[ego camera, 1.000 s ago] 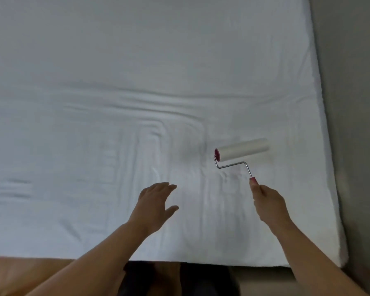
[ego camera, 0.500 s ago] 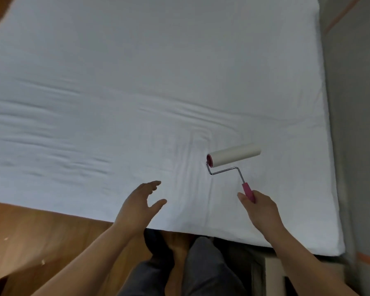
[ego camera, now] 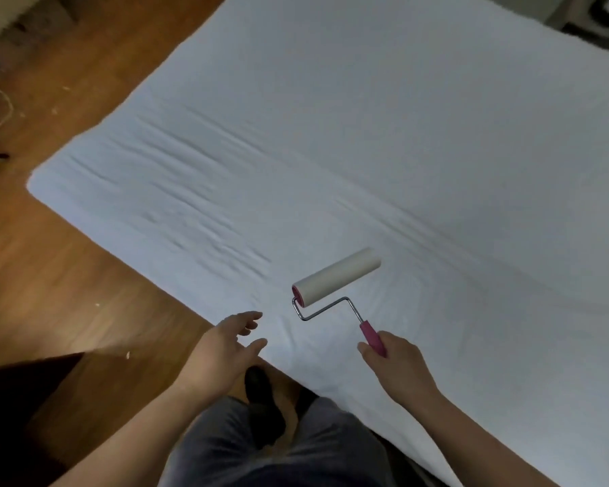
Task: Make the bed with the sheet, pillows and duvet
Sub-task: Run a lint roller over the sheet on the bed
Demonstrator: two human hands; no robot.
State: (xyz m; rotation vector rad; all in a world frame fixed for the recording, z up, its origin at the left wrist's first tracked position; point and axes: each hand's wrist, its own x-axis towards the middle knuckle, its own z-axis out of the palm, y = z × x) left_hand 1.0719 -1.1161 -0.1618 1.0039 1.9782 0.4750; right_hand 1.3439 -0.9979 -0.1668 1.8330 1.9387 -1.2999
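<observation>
A white sheet (ego camera: 384,142) covers the bed, with long creases running across its near half. My right hand (ego camera: 398,363) grips the pink handle of a lint roller (ego camera: 336,277), whose white roll sits on or just over the sheet near the bed's near edge. My left hand (ego camera: 225,349) hovers with loosely spread fingers at that edge and holds nothing. No pillows or duvet are in view.
Wooden floor (ego camera: 67,275) lies left of the bed, with small scraps and a pale cord (ego camera: 4,110) on it. My legs and a dark shoe (ego camera: 261,398) stand at the bed's near edge. Dark furniture shows at the top right corner.
The view has swung left, so the bed's left edge and the floor now show. Both hands have drawn back toward the near edge, the roller coming along with the right hand.
</observation>
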